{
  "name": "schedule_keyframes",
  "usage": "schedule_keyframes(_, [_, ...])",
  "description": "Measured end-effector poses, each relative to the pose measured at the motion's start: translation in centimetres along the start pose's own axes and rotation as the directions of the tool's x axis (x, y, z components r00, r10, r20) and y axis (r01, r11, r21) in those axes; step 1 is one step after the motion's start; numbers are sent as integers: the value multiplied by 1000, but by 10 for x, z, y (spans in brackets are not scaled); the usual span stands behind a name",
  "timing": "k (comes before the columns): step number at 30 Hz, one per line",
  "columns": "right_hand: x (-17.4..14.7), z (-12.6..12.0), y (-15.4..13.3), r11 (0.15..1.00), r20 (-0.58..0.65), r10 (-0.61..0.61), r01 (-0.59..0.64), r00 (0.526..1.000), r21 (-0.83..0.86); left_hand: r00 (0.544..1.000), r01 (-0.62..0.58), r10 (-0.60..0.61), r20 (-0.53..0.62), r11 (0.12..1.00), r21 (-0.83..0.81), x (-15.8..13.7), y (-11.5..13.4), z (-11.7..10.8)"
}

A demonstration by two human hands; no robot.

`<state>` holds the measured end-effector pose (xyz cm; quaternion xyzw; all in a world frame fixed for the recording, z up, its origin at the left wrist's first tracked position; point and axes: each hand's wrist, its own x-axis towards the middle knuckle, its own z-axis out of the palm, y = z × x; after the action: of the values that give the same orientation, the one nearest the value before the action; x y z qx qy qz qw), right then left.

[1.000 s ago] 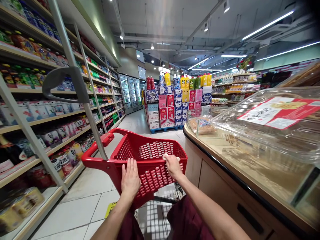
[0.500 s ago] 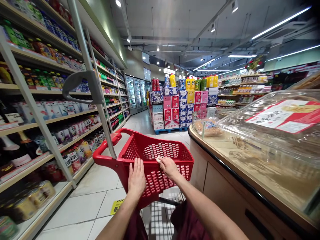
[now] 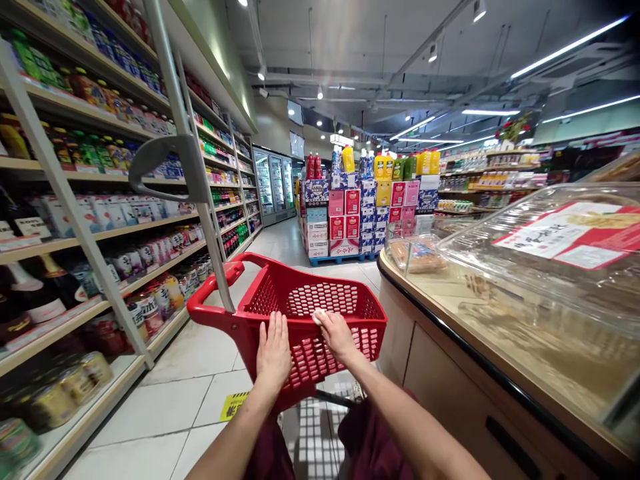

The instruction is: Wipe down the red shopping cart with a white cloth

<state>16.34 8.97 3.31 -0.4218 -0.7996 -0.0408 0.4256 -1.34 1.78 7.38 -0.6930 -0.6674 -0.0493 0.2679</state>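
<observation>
A red plastic shopping cart (image 3: pixel 300 373) with perforated basket walls stands sideways right in front of me. My left hand (image 3: pixel 275 347) lies flat against the near side of the basket, fingers stretched upward to the rim. My right hand (image 3: pixel 336 333) is closed on a small white wad, perhaps tissue or cloth (image 3: pixel 319 316), pressed at the basket's near rim. Part of the wad is hidden under the fingers. To the left of my hands is the cart's red handle (image 3: pixel 210 293). A grey loop grip (image 3: pixel 167 170) on a metal pole rises in front of it.
Shelves of bottles and cans (image 3: pixel 110 227) line the left. A wooden counter (image 3: pixel 450 373) with packaged food in clear plastic boxes (image 3: pixel 550 233) borders the right side. Stacked drink cartons (image 3: pixel 345 227) on a blue pallet stand ahead, with glass-door coolers (image 3: pixel 274 183) farther back.
The right hand and the white wad have barely shifted along the rim. More of the wad shows now. The left hand stays on the basket side; the view has tilted slightly.
</observation>
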Motion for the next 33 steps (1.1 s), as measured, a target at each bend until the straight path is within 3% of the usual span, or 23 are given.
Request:
schedule_keyframes(3, [-21, -19, 42, 999, -2, 16, -16, 1000, -32, 1000, -21, 21, -8, 1000, -7, -1, -3, 3])
schedule_keyframes(5, [-36, -32, 76, 991, -62, 109, -113, 992, -77, 1000, -15, 15, -9, 1000, -24, -2, -2, 4])
schedule_keyframes(7, [-41, -36, 90, 968, -139, 207, -223, 968, -113, 1000, 8, -8, -4, 999, -35, -1, 2, 3])
schedule_keyframes(9, [-35, -26, 75, 967, -154, 214, -232, 965, -107, 1000, 23, -23, 7, 999, -33, -1, 5, 1])
schedule_keyframes(13, [-7, -2, 18, 1000, -25, 0, 0, 1000, -4, 1000, 15, -15, 6, 1000, -11, 0, 5, 1])
schedule_keyframes(15, [-4, -6, 14, 999, -2, -38, 38, 999, 19, 1000, 5, -5, -7, 1000, -10, 0, 2, 3])
schedule_keyframes(18, [-19, -27, 48, 1000, -29, 27, -27, 999, -1, 1000, -13, 13, -13, 1000, -24, 0, -1, 5])
schedule_keyframes(20, [-29, -36, 70, 983, -112, 165, -172, 980, -57, 1000, -6, 5, -7, 999, -34, -1, 0, 5])
schedule_keyframes(23, [-24, -23, 59, 958, -158, 260, -275, 953, -82, 1000, 9, -10, -19, 999, -52, -2, 5, 5])
schedule_keyframes(28, [13, 19, -22, 999, -21, -18, 18, 1000, 28, 999, -33, 31, -24, 995, -96, -7, 8, 6])
schedule_keyframes(31, [11, 9, -16, 992, 27, -94, 92, 995, 82, 995, -84, 75, -63, 982, -166, -10, -13, 1])
schedule_keyframes(33, [-2, -2, 7, 994, 12, -79, 78, 997, 82, 988, -3, -28, -151, 980, -201, -9, -40, -5])
